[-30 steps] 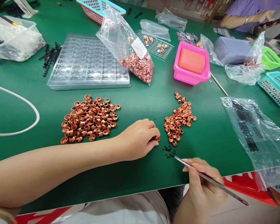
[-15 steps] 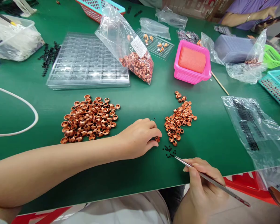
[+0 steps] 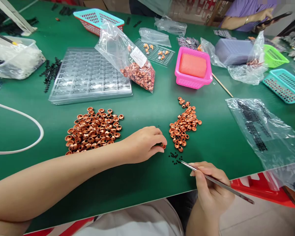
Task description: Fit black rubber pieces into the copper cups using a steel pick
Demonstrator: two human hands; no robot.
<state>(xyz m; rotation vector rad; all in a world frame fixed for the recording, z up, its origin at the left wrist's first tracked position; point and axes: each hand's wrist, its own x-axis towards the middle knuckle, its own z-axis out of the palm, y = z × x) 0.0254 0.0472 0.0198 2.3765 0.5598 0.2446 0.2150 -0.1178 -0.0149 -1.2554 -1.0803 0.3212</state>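
My left hand [image 3: 145,144] rests on the green table with thumb and fingertips closed round one copper-coloured cup-shaped part [image 3: 163,146], mostly hidden by the fingers. Metal tweezers [image 3: 215,181] are held pen-like in my right hand [image 3: 208,186]. Their tips touch or hover at the edge of a small scatter of tiny black discs [image 3: 174,155]; whether a disc is between them I cannot tell. Just beyond the discs lies a small pile of copper-coloured parts [image 3: 184,124]. A larger pile of the same parts [image 3: 93,129] spreads behind my left forearm.
Behind the piles stand clear plastic trays [image 3: 88,96], a clear bag of copper-coloured parts [image 3: 142,73] and a pink basket [image 3: 194,80] with an orange-red block. At right lies a bag of black strips [image 3: 258,121]. Another person's hand [image 3: 263,14] is at the back right.
The view has swung slightly, so the table contents sit a little differently in it. My left hand keeps its grip, and the tweezers stay at the black discs.
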